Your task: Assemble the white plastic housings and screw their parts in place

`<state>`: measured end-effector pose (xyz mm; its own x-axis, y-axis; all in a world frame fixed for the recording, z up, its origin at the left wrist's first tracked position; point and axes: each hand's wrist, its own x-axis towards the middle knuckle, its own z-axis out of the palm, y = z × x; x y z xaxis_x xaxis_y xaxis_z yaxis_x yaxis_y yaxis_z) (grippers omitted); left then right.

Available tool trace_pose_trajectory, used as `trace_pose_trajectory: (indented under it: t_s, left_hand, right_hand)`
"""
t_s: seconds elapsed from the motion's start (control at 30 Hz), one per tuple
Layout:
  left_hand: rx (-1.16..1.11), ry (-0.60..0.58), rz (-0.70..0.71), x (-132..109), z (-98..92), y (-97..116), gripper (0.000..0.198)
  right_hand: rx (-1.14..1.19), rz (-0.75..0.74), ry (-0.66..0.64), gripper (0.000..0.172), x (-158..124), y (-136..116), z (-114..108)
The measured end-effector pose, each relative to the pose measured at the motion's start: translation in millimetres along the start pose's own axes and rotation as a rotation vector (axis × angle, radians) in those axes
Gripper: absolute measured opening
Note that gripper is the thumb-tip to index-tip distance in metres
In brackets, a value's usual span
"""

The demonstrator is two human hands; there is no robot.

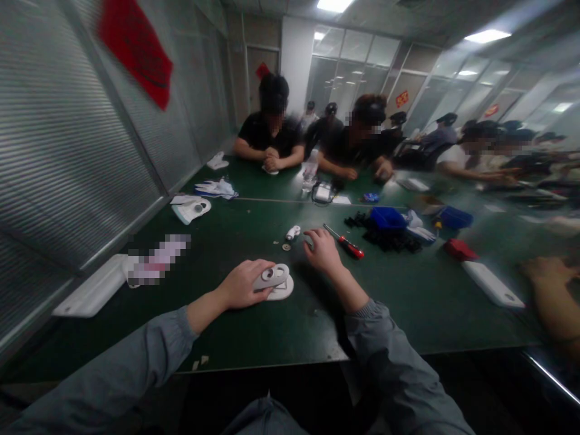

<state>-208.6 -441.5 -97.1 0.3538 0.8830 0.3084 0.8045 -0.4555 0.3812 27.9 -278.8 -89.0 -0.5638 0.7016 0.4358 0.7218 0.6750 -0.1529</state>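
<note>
My left hand [247, 284] is closed round a white plastic part [275, 275] with round openings in its top and a flat oval base [283, 291]. The part stands just above or on the green table; I cannot tell which. My right hand [322, 251] is above the table with its fingers apart and bent, and nothing shows in them. Just left of its fingertips lie a small white jointed piece [293, 232] and a small round disc [286, 247]. A screwdriver [352, 248] with a red and black handle lies to its right.
Blue bins [387, 217] and a heap of black pieces [399, 238] stand at right. White casings [93, 287] lie at both sides, with gloves [216, 188] at far left. A bottle [310, 172] stands farther back. People sit across, and a co-worker's arm [555, 290] is at right.
</note>
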Motion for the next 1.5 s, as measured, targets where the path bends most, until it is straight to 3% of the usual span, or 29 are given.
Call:
trace_pose_trajectory:
  t_s: [0.17, 0.37, 0.57, 0.7, 0.9, 1.1, 1.33, 1.5]
  left_hand:
    - [-0.003, -0.015, -0.002, 0.3, 0.1, -1.2, 0.053]
    - [-0.017, -0.026, -0.011, 1.0, 0.3, -2.6, 0.053]
    - [-0.007, -0.043, -0.006, 1.5, -1.4, -3.4, 0.054]
    - [-0.003, -0.051, 0.0, 1.4, -2.7, -2.9, 0.054]
    - [0.005, -0.05, 0.004, 1.9, -3.0, -2.7, 0.054]
    - [0.018, -0.051, -0.005, 2.1, -3.6, -2.3, 0.054]
    - [0.017, -0.042, 0.013, 1.8, -2.8, -2.9, 0.053]
    - [0.013, -0.038, 0.018, 1.2, -2.3, -4.8, 0.053]
  right_hand:
    - [-0.039, -0.095, -0.04, 0.044, 3.0, -24.6, 23.7]
    - [0.007, -0.082, -0.149, 0.047, 14.1, -28.1, 42.7]
    - [0.021, -0.114, -0.142, 0.036, 11.5, -19.8, 33.0]
    - [-0.008, -0.017, -0.145, 0.031, 2.8, -10.0, 23.1]
    - [-0.001, -0.025, -0.124, 0.038, -1.0, -4.7, 28.9]
    - [-0.004, -0.021, -0.182, 0.041, 2.0, -10.1, 33.4]
    - [0.007, 0.005, -0.048, 0.035, -0.5, -5.2, 19.3]
    - [0.093, -0.071, 0.078, 0.031, -1.8, -11.5, 14.7]
